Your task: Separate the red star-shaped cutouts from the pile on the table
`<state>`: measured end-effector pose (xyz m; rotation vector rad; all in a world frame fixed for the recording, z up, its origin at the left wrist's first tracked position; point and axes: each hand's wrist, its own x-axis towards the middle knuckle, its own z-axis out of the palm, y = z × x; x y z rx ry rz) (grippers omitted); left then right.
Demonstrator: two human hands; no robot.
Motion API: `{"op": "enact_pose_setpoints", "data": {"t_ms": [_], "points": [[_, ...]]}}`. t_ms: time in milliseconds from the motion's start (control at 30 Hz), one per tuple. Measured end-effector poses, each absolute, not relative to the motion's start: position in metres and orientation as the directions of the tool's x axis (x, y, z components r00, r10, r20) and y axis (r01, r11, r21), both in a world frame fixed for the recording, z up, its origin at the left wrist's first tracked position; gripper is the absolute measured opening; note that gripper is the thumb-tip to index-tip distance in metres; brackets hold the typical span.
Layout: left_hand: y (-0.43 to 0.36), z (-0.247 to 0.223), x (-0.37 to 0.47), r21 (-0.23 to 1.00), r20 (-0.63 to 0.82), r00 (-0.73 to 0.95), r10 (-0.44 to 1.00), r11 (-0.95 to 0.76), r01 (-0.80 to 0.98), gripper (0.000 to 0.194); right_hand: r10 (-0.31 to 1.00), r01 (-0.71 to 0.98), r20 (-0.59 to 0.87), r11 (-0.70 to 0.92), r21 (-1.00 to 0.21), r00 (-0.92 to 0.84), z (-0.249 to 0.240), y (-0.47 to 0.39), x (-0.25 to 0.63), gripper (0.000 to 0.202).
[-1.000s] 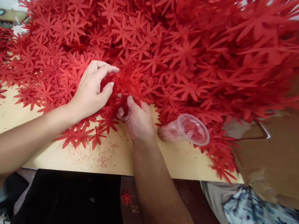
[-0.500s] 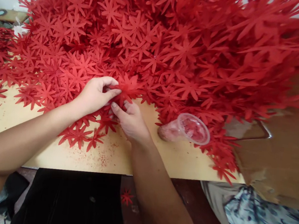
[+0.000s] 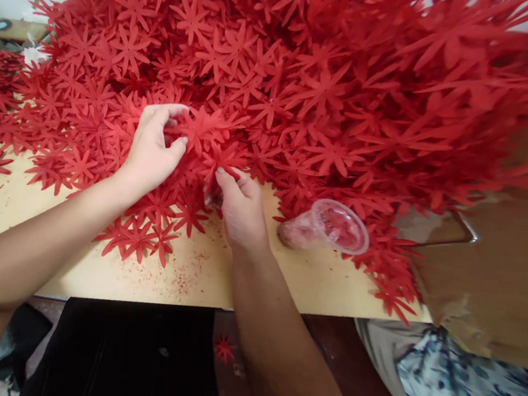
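A big heap of red star-shaped flower pieces (image 3: 233, 48) covers the back of the pale table. My left hand (image 3: 158, 141) is over the heap's front part, thumb and fingers apart around the edge of some red petals, not closed on them. To its right and a little lower, my right hand (image 3: 244, 205) pinches a red flower piece (image 3: 224, 163) between thumb and fingers; its other fingertips are partly hidden under the petals.
A clear plastic cup (image 3: 341, 227) lies tipped on the table (image 3: 301, 288) right of my right hand. Cardboard (image 3: 498, 269) stands at the right, with blue-and-white patterned cloth (image 3: 470, 393) below. One red piece (image 3: 224, 348) lies on the floor.
My left hand has moved left and up, away from my right hand, and its fingers have spread. My right hand has shifted slightly right, with a red piece in its fingers.
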<state>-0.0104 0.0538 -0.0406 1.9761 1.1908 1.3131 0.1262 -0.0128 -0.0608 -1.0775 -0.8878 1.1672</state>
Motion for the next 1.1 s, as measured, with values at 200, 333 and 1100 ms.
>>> {"op": "enact_pose_setpoints", "data": {"t_ms": [200,333,1100], "points": [[0.033,-0.026,-0.013,0.464,0.681,0.287,0.673,-0.701,0.541,0.042,0.976,-0.171,0.058,0.095,-0.981,0.211,-0.058,-0.015,0.127,0.045],[0.023,-0.022,0.001,0.686,0.419,0.448,0.790,-0.598,0.414,0.040,0.975,-0.146,0.145,0.170,-0.975,0.167,-0.058,-0.017,0.127,0.049],[0.028,-0.030,0.017,0.991,0.133,0.244,0.961,-0.126,-0.046,0.010,0.951,-0.201,0.157,0.214,-0.956,0.265,-0.062,-0.013,0.124,0.033]]}}
